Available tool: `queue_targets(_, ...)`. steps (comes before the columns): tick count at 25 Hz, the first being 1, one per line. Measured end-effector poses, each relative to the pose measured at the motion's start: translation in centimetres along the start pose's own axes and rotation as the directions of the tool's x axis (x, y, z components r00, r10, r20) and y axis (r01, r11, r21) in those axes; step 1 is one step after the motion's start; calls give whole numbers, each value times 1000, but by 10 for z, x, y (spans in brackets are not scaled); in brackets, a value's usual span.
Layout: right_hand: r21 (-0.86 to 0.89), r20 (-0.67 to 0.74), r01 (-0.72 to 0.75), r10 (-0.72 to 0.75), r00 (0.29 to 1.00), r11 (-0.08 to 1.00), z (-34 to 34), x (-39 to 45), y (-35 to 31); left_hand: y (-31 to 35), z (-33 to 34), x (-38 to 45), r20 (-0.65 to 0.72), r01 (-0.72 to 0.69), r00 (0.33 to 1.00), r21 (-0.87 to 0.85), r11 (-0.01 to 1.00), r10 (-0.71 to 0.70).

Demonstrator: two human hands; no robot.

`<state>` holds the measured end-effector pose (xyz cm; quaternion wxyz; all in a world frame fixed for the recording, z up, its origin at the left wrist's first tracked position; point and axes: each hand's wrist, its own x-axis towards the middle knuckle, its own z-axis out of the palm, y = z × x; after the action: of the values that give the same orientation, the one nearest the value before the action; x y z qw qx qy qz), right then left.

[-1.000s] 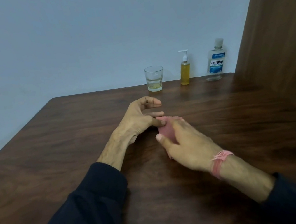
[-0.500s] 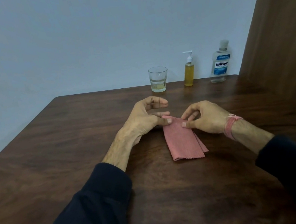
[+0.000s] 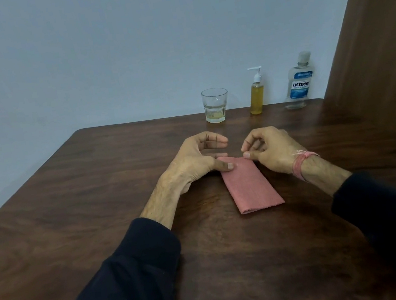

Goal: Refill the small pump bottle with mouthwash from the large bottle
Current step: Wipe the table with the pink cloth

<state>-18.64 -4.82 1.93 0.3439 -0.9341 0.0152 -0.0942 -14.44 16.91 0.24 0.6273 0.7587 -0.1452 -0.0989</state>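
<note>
At the far edge of my table [image 3: 98, 217] I see the small pump bottle [image 3: 256, 94], upright, yellow-filled with a white pump, standing between a glass [image 3: 215, 105] holding a little pale liquid and the large bottle [image 3: 298, 82], a clear one with a blue label by the right-hand wooden panel [image 3: 379, 56]. Nearer me a folded pink cloth [image 3: 251, 188] lies flat; my left hand [image 3: 198, 160] presses its thumb on the cloth's far left corner, fingers loosely curled above, while my right hand [image 3: 272, 151] pinches the far right corner, a pink thread band [image 3: 301, 163] on that wrist.
</note>
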Motion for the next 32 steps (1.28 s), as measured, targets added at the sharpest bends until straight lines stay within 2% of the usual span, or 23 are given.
queue_targets(4, -105, 235, 48, -22, 972, 993, -11, 5, -4, 3, 2, -2, -44, -40, 998, 30, 999, 41)
queue_targets(6, -100, 265, 50, -22, 964, 994, -16, 9, -8, 5, 3, -2, -76, -63, 995, 25, 998, 65)
queue_targets(8, -28, 167, 47, -42, 985, 998, -15, 17, -10, 5, 4, 0, -141, -61, 988, 14, 998, 62)
queue_targets(11, 166, -14, 23, -21, 1000, 986, -1, 28, -18, -2, -4, 0, -233, 22, 971, -110, 994, -47)
queue_targets(13, 246, -103, 49, -24, 994, 968, 13, 46, -27, -6, -15, 8, -325, 52, 942, -119, 992, -88)
queue_targets(17, 248, -291, 158, -82, 953, 956, 46, 87, -46, -6, -42, 43, -575, 57, 817, 149, 987, 40)
queue_targets(20, 152, -356, 216, -150, 922, 965, 70, 119, -56, -10, -64, 82, -585, 30, 799, 271, 962, 140)
queue_targets(23, 69, -248, 272, -247, 937, 960, 96, 142, -59, -19, -85, 120, -569, 27, 809, 293, 956, 152)
queue_targets(27, -170, -115, 330, -351, 929, 929, 118, 159, -48, -32, -100, 158, -566, -13, 805, 279, 960, 176)
queue_targets(32, -291, 48, 371, -374, 926, 882, 127, 175, -37, -41, -103, 183, -534, 59, 817, 454, 889, 218)
